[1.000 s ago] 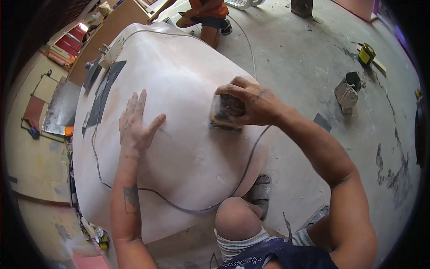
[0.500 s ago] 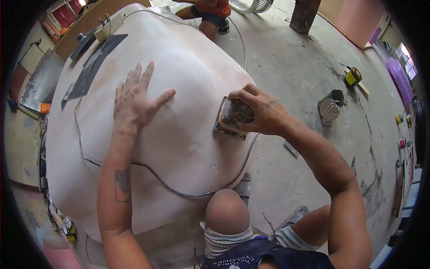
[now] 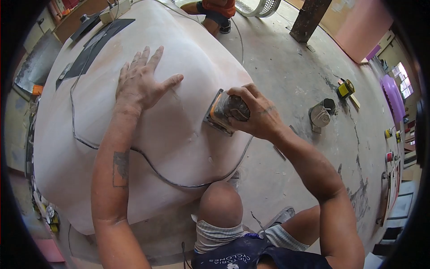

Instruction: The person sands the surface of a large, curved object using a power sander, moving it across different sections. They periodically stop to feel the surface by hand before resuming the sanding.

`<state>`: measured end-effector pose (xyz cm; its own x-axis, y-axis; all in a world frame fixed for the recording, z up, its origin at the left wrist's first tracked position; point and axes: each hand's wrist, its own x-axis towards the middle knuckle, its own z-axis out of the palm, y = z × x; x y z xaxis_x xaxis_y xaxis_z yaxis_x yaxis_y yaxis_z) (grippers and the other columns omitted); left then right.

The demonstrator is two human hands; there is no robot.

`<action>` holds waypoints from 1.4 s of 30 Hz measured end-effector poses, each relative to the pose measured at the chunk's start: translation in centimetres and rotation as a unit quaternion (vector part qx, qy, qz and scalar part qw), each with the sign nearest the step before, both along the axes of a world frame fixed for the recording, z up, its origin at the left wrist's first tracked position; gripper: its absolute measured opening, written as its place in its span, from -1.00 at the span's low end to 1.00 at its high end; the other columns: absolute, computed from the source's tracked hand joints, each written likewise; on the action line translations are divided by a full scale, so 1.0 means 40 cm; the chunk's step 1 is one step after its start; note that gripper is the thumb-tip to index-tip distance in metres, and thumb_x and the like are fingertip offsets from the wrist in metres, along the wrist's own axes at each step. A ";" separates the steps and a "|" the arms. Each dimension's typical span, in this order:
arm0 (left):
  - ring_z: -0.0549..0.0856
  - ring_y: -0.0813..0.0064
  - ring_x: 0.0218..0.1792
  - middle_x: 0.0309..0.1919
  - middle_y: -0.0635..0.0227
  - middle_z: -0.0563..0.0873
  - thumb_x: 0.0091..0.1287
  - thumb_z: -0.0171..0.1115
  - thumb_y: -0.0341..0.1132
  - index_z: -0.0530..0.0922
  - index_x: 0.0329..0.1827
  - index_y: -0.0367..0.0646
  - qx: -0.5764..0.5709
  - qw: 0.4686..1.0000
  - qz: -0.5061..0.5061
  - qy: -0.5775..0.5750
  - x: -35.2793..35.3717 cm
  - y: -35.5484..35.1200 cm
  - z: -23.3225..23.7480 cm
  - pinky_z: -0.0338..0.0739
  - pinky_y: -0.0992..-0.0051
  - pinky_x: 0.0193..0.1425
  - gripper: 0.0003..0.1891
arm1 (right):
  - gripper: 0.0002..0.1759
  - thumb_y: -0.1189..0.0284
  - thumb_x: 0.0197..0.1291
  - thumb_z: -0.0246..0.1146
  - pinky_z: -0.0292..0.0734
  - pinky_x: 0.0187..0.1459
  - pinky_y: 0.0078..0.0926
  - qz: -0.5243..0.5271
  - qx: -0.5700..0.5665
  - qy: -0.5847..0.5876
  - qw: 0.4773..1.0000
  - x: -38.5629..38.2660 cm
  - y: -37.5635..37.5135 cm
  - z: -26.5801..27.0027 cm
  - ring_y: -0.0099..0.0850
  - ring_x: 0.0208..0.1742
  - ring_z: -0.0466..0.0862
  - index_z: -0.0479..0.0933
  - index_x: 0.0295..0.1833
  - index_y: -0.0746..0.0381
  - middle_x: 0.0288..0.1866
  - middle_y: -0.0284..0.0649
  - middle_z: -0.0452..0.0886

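Here, the right hand is curled partly closed around the rounded dark body of a dusty black-and-orange power sander, whose flat base lies against the right-hand flank of a large, smooth, whitish-pink curved shell. The left hand holds nothing; it lies open, palm down, fingers and thumb spread, on the upper part of the shell, well apart from the sander. A thin dark cable curves across the shell, passing by the left forearm and near the person's bare knee. Dark grey flat sheets rest on the shell's far left part, beside a pale box-shaped block. On the grey concrete floor to the right stands a dusty, open metal can.
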<state>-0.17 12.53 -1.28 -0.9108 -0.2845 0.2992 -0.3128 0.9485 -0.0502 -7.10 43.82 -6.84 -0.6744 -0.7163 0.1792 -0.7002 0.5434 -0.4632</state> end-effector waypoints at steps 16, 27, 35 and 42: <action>0.28 0.17 0.75 0.74 0.15 0.33 0.24 0.10 0.72 0.31 0.77 0.28 -0.028 0.999 0.009 0.022 -0.009 -0.013 -0.027 0.11 0.01 0.82 0.11 | -0.18 0.21 0.13 0.62 0.77 0.28 -0.10 -0.015 -0.011 0.016 1.000 0.056 -0.021 0.005 -0.02 0.26 0.76 0.46 0.51 -0.15 0.36 -0.12 0.54; 0.27 0.12 0.75 0.74 0.12 0.33 0.28 0.12 0.68 0.31 0.77 0.27 -0.012 0.999 0.002 0.036 -0.005 -0.009 -0.035 0.06 0.01 0.83 0.07 | -0.20 0.26 0.10 0.62 0.79 0.16 -0.07 -0.009 0.064 -0.007 0.998 0.185 -0.012 0.008 -0.03 0.19 0.77 0.48 0.48 -0.10 0.30 -0.12 0.53; 0.27 0.11 0.75 0.74 0.13 0.33 0.26 0.11 0.70 0.33 0.76 0.28 -0.006 0.999 -0.006 0.047 -0.001 -0.013 -0.044 0.06 0.02 0.84 0.09 | -0.22 0.26 0.14 0.59 0.74 0.26 -0.08 -0.050 0.071 -0.033 0.996 0.200 -0.007 0.024 -0.03 0.25 0.75 0.48 0.49 -0.06 0.32 -0.09 0.54; 0.28 0.14 0.75 0.74 0.16 0.34 0.27 0.11 0.70 0.33 0.76 0.29 -0.007 0.999 -0.004 0.053 -0.003 -0.018 -0.049 0.04 0.04 0.85 0.08 | -0.21 0.23 0.15 0.58 0.70 0.31 -0.07 -0.054 0.058 -0.033 0.996 0.169 -0.009 0.016 0.00 0.26 0.74 0.47 0.50 -0.06 0.32 -0.06 0.54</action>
<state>-0.28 11.82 -3.24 -0.8757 -0.2723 0.3987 -0.3097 0.9503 -0.0311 -0.34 43.48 -6.18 -0.7562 -0.6523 0.0513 -0.6047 0.6668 -0.4356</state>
